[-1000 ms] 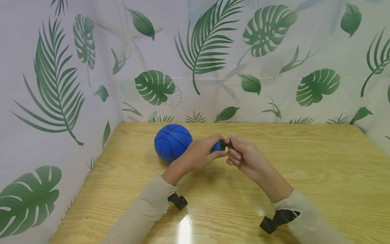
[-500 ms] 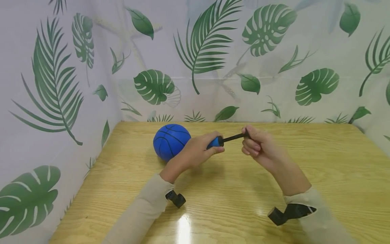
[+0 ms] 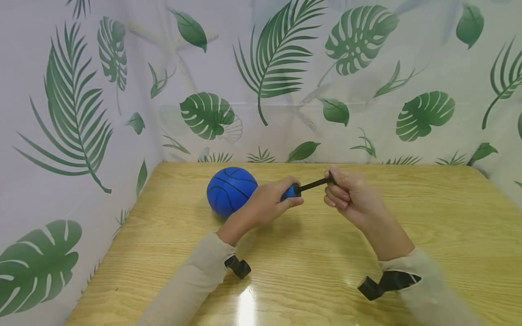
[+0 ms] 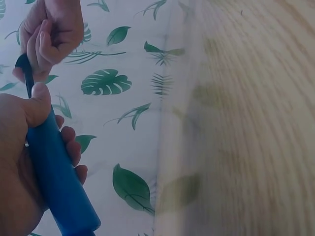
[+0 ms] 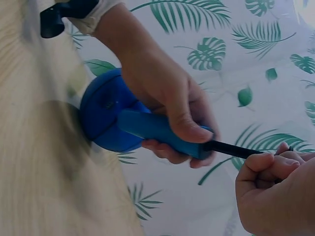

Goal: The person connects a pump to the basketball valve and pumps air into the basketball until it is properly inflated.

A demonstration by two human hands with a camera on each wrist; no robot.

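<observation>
Feed check: the left hand (image 3: 267, 204) is wrapped round the blue pump (image 4: 60, 172), a smooth cylinder ending in a black collar (image 3: 298, 189); the slim black rod (image 3: 314, 184) runs from there to the right hand (image 3: 354, 199), whose curled fingers pinch the dark handle (image 3: 332, 177); pump tilted, raised above the wood-grained table (image 3: 302, 280); the blue ball (image 3: 228, 192), round with black basketball seams, sits just beyond the left hand's outer side; I note a small mark on it, too blurred to read; whether pump and ball touch, I cannot tell; beyond both hands I see pale cloth (image 3: 379, 120) printed with green leaves.
</observation>
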